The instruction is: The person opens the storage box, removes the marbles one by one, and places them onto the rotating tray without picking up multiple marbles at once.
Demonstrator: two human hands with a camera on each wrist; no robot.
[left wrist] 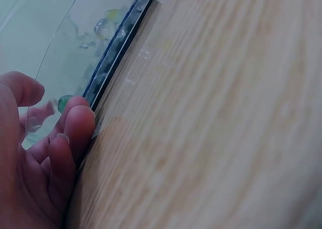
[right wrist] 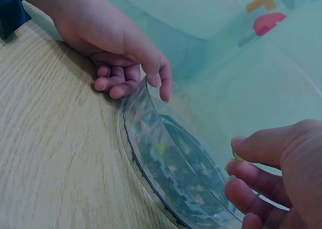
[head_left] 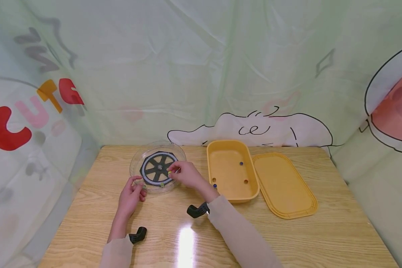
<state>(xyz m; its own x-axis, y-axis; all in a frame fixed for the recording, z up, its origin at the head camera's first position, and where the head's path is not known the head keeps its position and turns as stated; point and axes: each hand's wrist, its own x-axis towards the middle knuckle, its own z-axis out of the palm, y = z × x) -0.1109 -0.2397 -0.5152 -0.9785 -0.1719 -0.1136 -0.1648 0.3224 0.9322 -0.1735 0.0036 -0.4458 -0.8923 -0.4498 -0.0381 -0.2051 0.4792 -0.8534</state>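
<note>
A round clear plastic bowl [head_left: 136, 162] with a dark wheel-like pattern in its base stands at the left of the table. At its near left rim, my left hand [head_left: 130, 197] grips the edge between thumb and fingers. My right hand [head_left: 187, 174] pinches a small yellow-green marble [head_left: 169, 172] over the bowl's right side; the right wrist view shows this marble [right wrist: 237, 157] between thumb and index finger. Inside the bowl lies a yellow-green marble [head_left: 162, 184] near the front. A green marble [left wrist: 64, 103] shows through the wall beside the left fingers.
Right of the bowl stands a yellow tray [head_left: 229, 149] holding several marbles, among them a blue marble [head_left: 241, 163] and an amber marble [head_left: 246, 181]. A flat yellow lid [head_left: 284, 186] lies beside it on the wooden table [head_left: 335, 230]. A printed curtain [head_left: 201, 74] hangs behind.
</note>
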